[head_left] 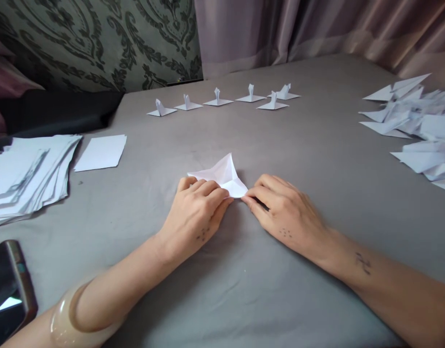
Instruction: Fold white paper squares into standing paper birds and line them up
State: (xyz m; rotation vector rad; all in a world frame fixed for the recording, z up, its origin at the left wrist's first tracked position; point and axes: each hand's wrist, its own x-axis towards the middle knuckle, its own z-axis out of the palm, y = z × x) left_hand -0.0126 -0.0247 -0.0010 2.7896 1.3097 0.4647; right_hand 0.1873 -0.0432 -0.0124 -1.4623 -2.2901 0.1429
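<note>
A white sheet of paper (pixel 228 176), creased and partly folded, rests near the middle of the grey cloth with one point standing up at the back. My left hand (pixel 202 203) is closed on its near left edge, the fingers lying over the paper and the thumb along the front. At the near right corner, my right hand (pixel 280 203) pinches the tip between thumb and fingers. Part of the paper's left side is hidden beneath my left fingers.
Several small folded paper figures (pixel 217 99) stand in a row at the back. Left are a stack of white sheets (pixel 30 174), a separate square sheet (pixel 101 152) and a phone (pixel 10 290). A heap of folded paper pieces (pixel 422 125) lies at the right.
</note>
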